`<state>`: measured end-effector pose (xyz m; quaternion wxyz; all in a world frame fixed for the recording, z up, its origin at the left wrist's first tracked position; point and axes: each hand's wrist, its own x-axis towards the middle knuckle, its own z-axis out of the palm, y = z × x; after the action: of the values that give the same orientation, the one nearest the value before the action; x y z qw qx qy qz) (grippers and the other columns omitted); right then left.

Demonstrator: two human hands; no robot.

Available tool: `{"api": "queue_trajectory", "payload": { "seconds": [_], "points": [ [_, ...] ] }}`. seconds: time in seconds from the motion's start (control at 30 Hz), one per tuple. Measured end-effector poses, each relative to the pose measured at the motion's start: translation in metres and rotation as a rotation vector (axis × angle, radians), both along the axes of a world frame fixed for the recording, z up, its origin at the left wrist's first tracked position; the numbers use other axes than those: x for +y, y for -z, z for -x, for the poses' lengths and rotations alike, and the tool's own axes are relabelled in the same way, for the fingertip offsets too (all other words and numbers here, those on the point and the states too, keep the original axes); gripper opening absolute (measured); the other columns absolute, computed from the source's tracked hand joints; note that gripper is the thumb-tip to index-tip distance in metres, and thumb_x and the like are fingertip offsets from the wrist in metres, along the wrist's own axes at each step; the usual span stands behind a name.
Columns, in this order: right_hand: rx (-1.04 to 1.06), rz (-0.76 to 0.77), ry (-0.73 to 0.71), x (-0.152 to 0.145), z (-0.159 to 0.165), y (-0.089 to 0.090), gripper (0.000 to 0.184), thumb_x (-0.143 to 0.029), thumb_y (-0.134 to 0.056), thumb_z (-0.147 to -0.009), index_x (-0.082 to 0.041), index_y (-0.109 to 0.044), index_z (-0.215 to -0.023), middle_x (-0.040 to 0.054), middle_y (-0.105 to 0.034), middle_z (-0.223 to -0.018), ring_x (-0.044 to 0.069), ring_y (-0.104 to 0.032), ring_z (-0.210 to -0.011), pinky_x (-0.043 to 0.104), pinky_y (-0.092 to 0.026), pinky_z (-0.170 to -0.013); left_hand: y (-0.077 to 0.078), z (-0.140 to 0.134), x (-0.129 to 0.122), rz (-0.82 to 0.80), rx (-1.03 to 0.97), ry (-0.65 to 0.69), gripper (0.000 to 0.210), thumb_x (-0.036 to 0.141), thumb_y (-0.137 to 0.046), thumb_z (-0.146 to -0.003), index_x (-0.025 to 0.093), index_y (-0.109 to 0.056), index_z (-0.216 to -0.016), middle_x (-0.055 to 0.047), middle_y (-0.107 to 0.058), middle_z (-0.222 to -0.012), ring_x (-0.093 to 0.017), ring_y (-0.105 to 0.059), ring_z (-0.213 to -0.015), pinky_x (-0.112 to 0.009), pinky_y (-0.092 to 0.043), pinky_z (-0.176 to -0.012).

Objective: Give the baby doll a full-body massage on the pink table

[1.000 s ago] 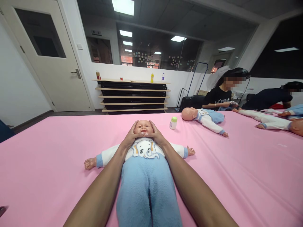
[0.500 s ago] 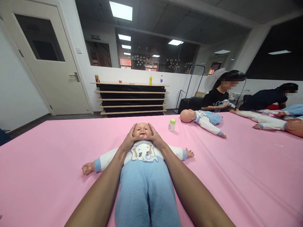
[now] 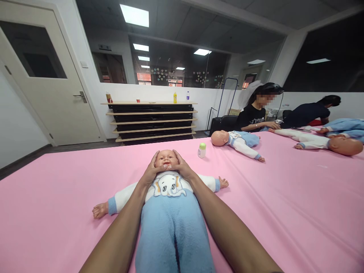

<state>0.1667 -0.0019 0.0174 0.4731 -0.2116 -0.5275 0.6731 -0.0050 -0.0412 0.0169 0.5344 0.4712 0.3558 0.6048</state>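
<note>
A baby doll in a white and blue fleece suit with an elephant face on its chest lies on its back before me, arms spread. My left hand cups one side of its head, fingers along the temple and thumb by the chin. On the other side, my right hand mirrors this, so the head is held between both palms. The two thumbs sit close together just under the doll's mouth. Beyond my right hand stands a small white bottle with a green cap.
A pink sheet covers the table. More dolls lie at right, the nearest being a doll in the same kind of suit. Two people sit at the far right side. Behind the table are stacked shelves with bottles and a folded trolley.
My view has shifted slightly to the right. Both thumbs have slid a little down from the mouth towards the chin. The nearer person's hands have moved.
</note>
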Motion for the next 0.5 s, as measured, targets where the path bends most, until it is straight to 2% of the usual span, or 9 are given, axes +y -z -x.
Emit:
{"api": "queue_trajectory", "payload": {
  "seconds": [0.3,0.5],
  "points": [
    [-0.010,-0.001,-0.005,-0.0033,-0.0017,-0.0041,0.110,-0.019,-0.084,-0.055,-0.029,-0.028,-0.149,0.0062,-0.044,-0.146,0.028,-0.051,-0.126,0.042,-0.042,-0.107,-0.0015,-0.0006,-0.0021,0.016,-0.034,0.021,0.098,0.018,-0.079,-0.068,0.032,-0.028,-0.150,-0.012,-0.047,-0.144,-0.031,-0.057,-0.120,-0.046,-0.046,-0.103],
    [-0.042,-0.015,0.008,-0.0014,-0.0027,-0.0027,0.107,-0.020,-0.083,-0.056,-0.031,-0.030,-0.148,0.0035,-0.045,-0.145,0.027,-0.049,-0.128,0.043,-0.039,-0.109,0.0014,0.0015,0.0000,0.006,-0.028,0.022,0.094,0.017,-0.076,-0.070,0.033,-0.028,-0.149,-0.011,-0.048,-0.144,-0.030,-0.057,-0.121,-0.045,-0.045,-0.104]
  ]
}}
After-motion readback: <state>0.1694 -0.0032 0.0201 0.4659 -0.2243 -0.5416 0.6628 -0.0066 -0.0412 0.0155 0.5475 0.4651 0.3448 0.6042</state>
